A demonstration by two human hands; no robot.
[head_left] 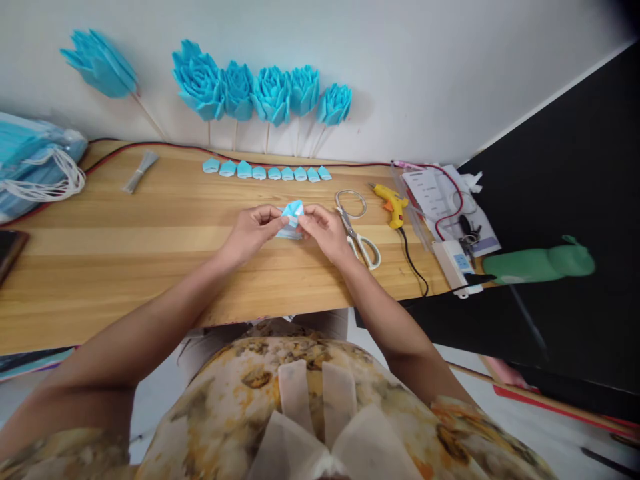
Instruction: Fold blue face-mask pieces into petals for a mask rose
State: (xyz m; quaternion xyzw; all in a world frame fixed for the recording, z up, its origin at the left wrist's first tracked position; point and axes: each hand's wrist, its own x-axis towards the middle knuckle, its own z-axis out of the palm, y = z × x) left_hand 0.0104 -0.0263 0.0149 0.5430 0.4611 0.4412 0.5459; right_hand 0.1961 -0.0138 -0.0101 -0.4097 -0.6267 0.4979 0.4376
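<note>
Above the middle of the wooden table, a piece of light blue sheet material [293, 211] is pinched between both hands, its top folded to a point. My left hand [254, 230] grips its left edge with thumb and fingertips. On the other side my right hand [323, 229] is closed on the right edge. A paler, flat part of blue material [289, 233] shows below the fold; whether it is the same piece I cannot tell. Behind the hands, several small folded blue pieces [245, 169] lie in a row. Scissors [357, 238] lie just right of my right hand.
Blue flowers on sticks [271, 95] lean against the wall. A yellow glue gun [393, 205], a power strip [456, 265] and a green bottle [537, 265] are at right. Blue face masks in a bag [37, 160], a bundle of thin sticks [140, 172] and a phone [10, 252] are at left.
</note>
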